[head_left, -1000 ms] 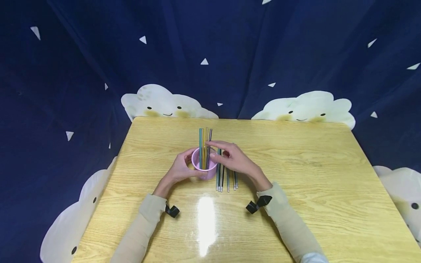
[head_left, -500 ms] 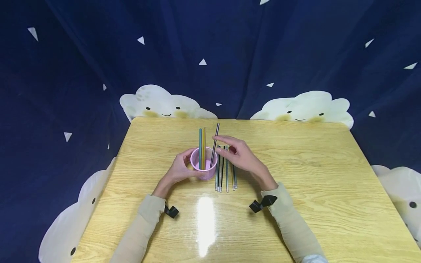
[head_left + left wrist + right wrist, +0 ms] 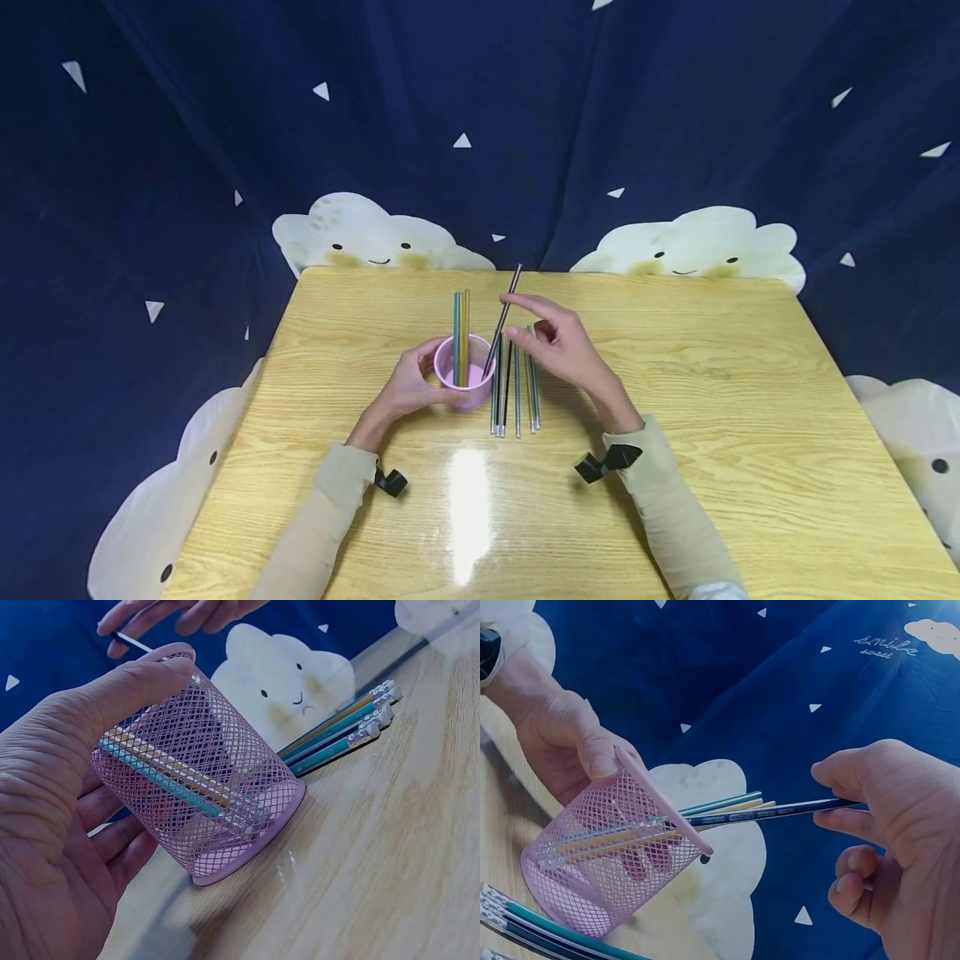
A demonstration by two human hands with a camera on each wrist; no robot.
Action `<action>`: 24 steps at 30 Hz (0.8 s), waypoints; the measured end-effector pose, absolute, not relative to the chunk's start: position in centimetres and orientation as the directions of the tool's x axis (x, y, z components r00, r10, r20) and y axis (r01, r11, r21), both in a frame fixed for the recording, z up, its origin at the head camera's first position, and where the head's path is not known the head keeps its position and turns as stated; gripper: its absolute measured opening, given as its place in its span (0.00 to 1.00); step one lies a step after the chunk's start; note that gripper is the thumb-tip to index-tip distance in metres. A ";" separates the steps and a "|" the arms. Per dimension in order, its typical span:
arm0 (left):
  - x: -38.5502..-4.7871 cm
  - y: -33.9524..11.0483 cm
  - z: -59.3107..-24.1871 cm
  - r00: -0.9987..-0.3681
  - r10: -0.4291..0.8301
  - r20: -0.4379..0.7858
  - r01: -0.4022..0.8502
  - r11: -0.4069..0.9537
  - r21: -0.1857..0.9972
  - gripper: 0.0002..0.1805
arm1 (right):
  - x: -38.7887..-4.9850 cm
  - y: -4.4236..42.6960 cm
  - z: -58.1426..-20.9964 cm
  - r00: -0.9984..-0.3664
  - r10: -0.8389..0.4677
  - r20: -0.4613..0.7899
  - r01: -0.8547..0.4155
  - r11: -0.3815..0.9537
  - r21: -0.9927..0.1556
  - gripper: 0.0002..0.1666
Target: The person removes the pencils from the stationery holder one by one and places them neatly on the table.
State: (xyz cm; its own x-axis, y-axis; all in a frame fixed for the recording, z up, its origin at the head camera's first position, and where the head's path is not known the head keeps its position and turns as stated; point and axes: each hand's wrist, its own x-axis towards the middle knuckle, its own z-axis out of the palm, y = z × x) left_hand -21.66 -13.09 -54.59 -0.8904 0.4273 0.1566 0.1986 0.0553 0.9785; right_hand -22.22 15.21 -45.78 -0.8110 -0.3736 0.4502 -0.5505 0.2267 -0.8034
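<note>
My left hand (image 3: 411,385) holds a pink mesh pen cup (image 3: 476,399), its fingers and thumb curled round the side. In the left wrist view the cup (image 3: 180,772) stands on the table. A teal pencil (image 3: 456,321) and yellow pencils (image 3: 464,321) lean inside it. To the right, my right hand (image 3: 561,343) pinches a dark pencil (image 3: 513,282) between thumb and fingers. That pencil tilts rightward, and its lower end is inside the cup. The right wrist view shows the dark pencil (image 3: 772,811) passing over the cup's rim.
Several pencils (image 3: 517,404) lie on the wooden table (image 3: 712,400) just right of the cup, white eraser ends toward me. A dark blue curtain (image 3: 525,150) with white clouds hangs behind the table.
My right hand has moved up and to the right with the dark pencil, which has gone from nearly upright to tilted and stands higher. The left hand and cup have hardly moved.
</note>
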 end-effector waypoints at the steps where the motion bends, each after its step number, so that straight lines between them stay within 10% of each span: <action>1: -21.7 -13.1 -54.6 -0.890 0.428 0.157 0.203 0.063 0.977 0.50 | -22.2 15.2 -45.7 -0.810 -0.364 0.459 -0.553 0.217 -0.804 0.27; 24: -21.6 -13.2 -54.3 -0.892 0.427 0.147 0.211 0.107 0.972 0.50 | -22.0 15.8 -44.8 -0.778 -0.154 0.609 -0.626 0.103 -0.773 0.27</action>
